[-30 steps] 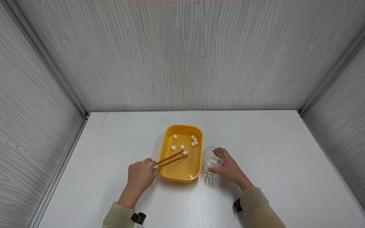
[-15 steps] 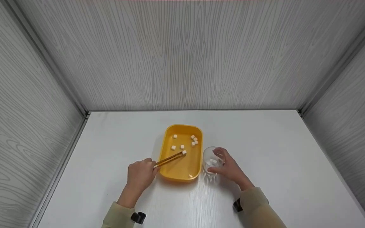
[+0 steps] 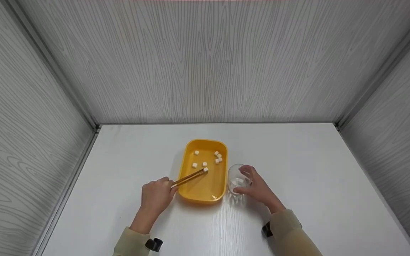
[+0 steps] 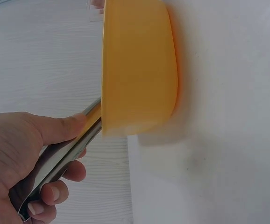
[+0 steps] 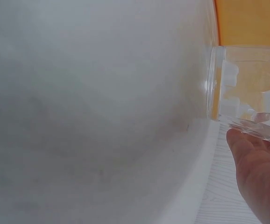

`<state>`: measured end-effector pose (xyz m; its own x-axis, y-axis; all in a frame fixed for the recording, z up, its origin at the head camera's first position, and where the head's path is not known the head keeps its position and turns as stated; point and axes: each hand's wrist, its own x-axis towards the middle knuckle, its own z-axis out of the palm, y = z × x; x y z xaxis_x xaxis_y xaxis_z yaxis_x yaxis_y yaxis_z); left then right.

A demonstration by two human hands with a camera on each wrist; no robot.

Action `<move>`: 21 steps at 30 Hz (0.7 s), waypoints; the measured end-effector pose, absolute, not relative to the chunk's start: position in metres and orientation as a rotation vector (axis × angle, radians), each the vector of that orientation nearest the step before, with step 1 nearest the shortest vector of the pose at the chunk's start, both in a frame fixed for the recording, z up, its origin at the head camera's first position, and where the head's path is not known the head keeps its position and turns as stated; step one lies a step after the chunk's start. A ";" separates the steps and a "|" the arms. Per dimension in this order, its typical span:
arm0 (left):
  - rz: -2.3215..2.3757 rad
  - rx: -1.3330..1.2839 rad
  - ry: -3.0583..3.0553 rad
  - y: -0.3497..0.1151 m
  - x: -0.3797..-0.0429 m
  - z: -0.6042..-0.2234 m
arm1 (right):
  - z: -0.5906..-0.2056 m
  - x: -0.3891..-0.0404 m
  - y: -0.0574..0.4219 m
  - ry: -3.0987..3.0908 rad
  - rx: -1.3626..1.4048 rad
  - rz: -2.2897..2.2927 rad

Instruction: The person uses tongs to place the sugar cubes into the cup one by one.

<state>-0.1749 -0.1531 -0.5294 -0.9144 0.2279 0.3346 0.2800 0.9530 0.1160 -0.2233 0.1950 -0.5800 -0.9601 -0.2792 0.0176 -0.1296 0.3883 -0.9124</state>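
My left hand [image 3: 156, 195] grips a pair of metal tongs [image 4: 55, 163], thumb along one arm and fingers curled underneath. The tongs reach over the near left rim of a yellow tray [image 3: 205, 193], and their tips pinch a small white cube [image 3: 205, 170] above the tray floor. Several more white cubes [image 3: 194, 165] lie in the tray, with a cluster [image 3: 217, 160] near its right wall. My right hand [image 3: 258, 190] holds a clear drinking glass [image 3: 234, 175] upright just right of the tray, thumb and fingers curled around its side. The left wrist view hides the tong tips behind the tray wall.
The tray and glass stand on a white table [image 3: 297, 160]. Grey wood-grain panels enclose it at the back [image 3: 208, 71], the left [image 3: 30, 124] and the right [image 3: 397, 106]. Each wrist carries a small black device [image 3: 154, 244] at the sleeve.
The tong tips have come together on the white cube, which has shifted slightly up and left in the head view. My left hand has drawn a little left. The right hand and glass stay put.
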 end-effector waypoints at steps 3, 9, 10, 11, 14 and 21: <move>-0.251 -0.375 -2.782 -0.155 -0.173 -0.528 | -0.580 -0.223 0.195 2.508 -0.351 -1.595; -0.311 -0.374 -2.760 -0.158 -0.170 -0.523 | -0.580 -0.222 0.195 2.514 -0.326 -1.572; -0.320 -0.374 -2.757 -0.158 -0.169 -0.521 | -0.580 -0.222 0.195 2.515 -0.324 -1.573; -0.331 -0.374 -2.754 -0.159 -0.168 -0.520 | -0.580 -0.222 0.195 2.518 -0.327 -1.572; -0.351 -0.378 -2.748 -0.160 -0.167 -0.516 | -0.579 -0.222 0.194 2.527 -0.340 -1.573; -0.371 -0.409 -2.678 -0.160 -0.162 -0.508 | -0.579 -0.222 0.195 2.514 -0.353 -1.579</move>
